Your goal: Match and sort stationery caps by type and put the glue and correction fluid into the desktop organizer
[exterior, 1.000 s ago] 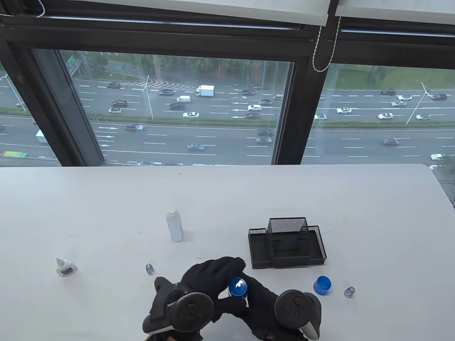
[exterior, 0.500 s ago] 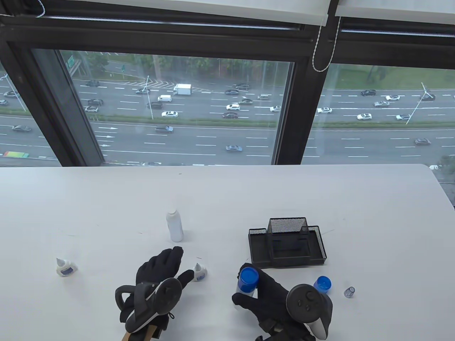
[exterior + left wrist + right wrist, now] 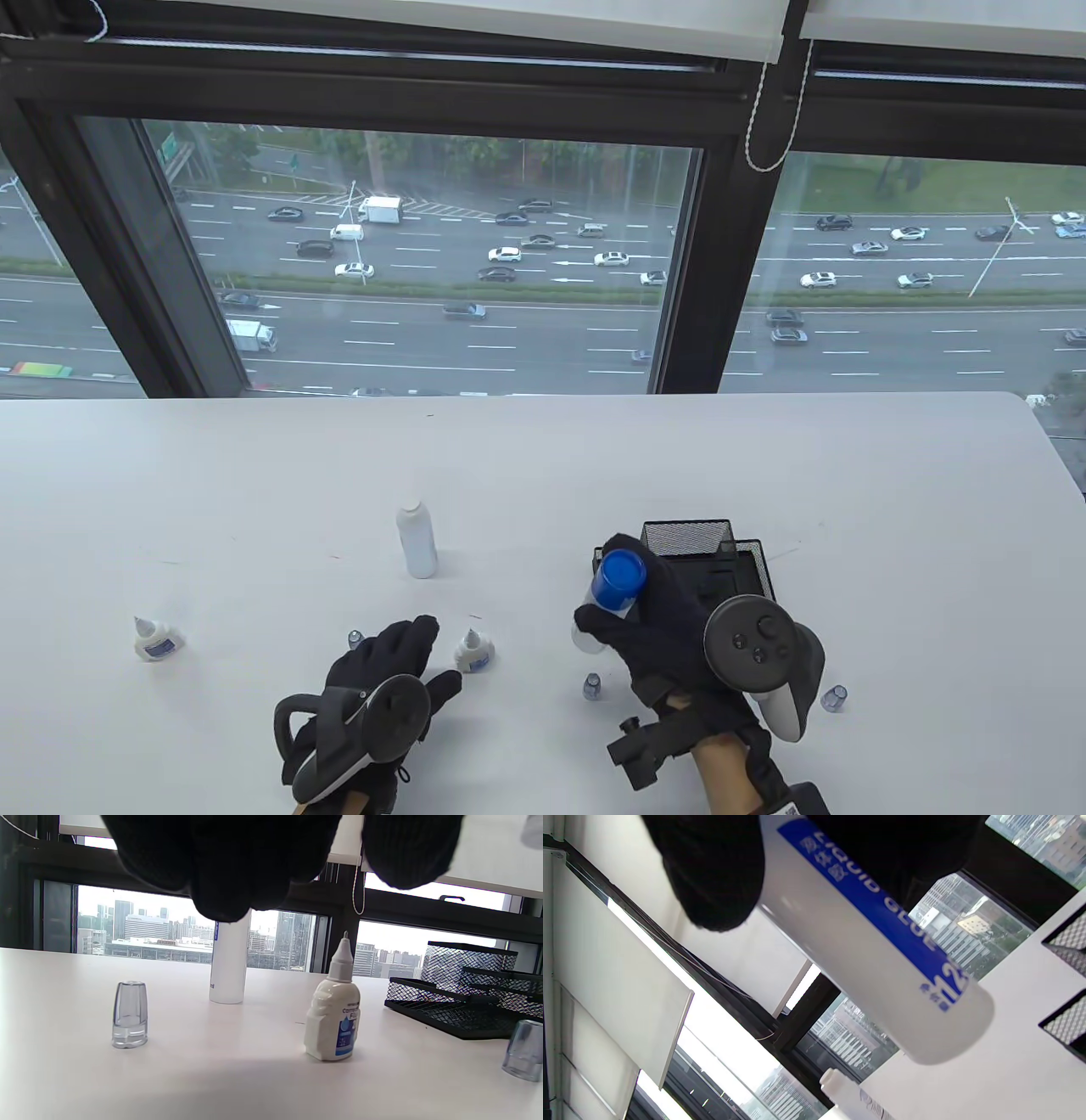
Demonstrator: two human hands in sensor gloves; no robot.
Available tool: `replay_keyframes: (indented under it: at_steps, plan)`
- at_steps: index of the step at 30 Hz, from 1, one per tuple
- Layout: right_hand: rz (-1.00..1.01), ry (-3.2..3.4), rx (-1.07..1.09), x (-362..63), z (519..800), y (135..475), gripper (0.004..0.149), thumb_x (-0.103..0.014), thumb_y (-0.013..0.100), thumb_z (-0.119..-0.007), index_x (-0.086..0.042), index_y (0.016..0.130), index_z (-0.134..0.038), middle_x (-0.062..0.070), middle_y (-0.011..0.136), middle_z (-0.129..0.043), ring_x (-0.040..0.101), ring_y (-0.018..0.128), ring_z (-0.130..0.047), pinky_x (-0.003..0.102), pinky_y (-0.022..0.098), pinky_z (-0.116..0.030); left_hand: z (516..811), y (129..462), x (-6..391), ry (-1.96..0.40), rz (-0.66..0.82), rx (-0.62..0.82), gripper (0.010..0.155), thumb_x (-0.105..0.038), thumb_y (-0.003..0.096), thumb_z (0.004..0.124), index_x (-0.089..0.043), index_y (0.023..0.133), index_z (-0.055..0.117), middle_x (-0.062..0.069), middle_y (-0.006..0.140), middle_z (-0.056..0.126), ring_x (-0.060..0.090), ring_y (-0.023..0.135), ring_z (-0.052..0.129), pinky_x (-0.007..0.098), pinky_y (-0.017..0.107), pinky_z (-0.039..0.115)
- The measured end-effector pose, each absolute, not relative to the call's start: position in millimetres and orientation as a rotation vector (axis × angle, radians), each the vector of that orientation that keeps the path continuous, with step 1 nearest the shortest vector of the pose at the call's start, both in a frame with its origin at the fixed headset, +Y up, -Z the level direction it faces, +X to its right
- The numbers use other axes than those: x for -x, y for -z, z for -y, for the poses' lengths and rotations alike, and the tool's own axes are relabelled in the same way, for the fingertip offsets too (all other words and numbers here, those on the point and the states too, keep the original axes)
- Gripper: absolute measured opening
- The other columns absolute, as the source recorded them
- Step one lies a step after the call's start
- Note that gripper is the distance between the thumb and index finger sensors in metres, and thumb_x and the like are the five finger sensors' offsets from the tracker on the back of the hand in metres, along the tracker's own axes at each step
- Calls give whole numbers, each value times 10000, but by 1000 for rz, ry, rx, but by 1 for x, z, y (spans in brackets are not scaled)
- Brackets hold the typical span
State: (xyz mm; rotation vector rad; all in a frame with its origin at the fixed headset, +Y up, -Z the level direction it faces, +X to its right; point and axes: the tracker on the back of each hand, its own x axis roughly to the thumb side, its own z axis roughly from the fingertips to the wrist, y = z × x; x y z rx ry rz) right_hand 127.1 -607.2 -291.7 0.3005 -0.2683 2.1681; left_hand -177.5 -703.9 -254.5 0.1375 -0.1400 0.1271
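White surface [image 3: 764,458] beneath a tall window: a blue-capped white plastic glue bottle [image 3: 612,594] is gripped by the right hand [image 3: 670,628], lifted just beside the black mesh organizer [image 3: 747,569]. It is judged light, rigid and smooth, best held mid-barrel. The left hand [image 3: 382,671] lies relaxed and empty. Open room is left all around.

A white table [image 3: 764,458] is carrying a capless glue bottle [image 3: 417,540], two correction fluids [image 3: 153,639] [image 3: 473,652], three clear caps [image 3: 591,686] and a mesh organizer [image 3: 747,569].
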Motion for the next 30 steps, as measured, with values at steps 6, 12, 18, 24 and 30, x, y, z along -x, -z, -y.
replay_keyframes:
  at_steps: [6, 12, 18, 24, 30]
  plan:
    - [238, -2233, -199, -129, 597, 332, 701, -411, 449, -896, -250, 1060, -591, 90, 1030, -745, 355, 880, -771, 568, 723, -581, 706, 254, 181, -149, 122, -118, 676, -634, 523, 708, -294, 1100, 619, 34, 1097, 793, 277, 936, 927, 518, 674, 758]
    - [153, -2324, -70, -131, 624, 374, 710, -391, 460, -891, -248, 1064, -547, 148, 1032, -642, 384, 883, -805, 575, 711, -614, 707, 254, 184, -172, 118, -116, 674, -634, 523, 706, -294, 1098, 622, 33, 1094, 797, 278, 933, 929, 517, 673, 759]
    - [139, -2456, -3, -132, 657, 393, 706, -392, 448, -906, -229, 1050, -578, 145, 1005, -726, 397, 842, -848, 579, 677, -657, 707, 254, 185, -180, 116, -110, 669, -633, 524, 705, -295, 1096, 626, 33, 1090, 801, 278, 930, 932, 518, 673, 758]
    - [135, -2489, 13, -127, 674, 399, 704, -385, 448, -901, -197, 1047, -584, 180, 1013, -693, 415, 840, -845, 575, 670, -671, 709, 255, 182, -164, 132, -95, 664, -633, 525, 702, -299, 1094, 628, 28, 1089, 803, 272, 930, 933, 518, 673, 760]
    - [147, -2511, 24, -124, 686, 400, 727, -350, 447, -903, -141, 1048, -553, 190, 1002, -693, 430, 834, -840, 561, 656, -696, 709, 255, 182, -171, 135, -89, 661, -633, 526, 700, -299, 1093, 629, 28, 1086, 807, 270, 927, 936, 517, 673, 761]
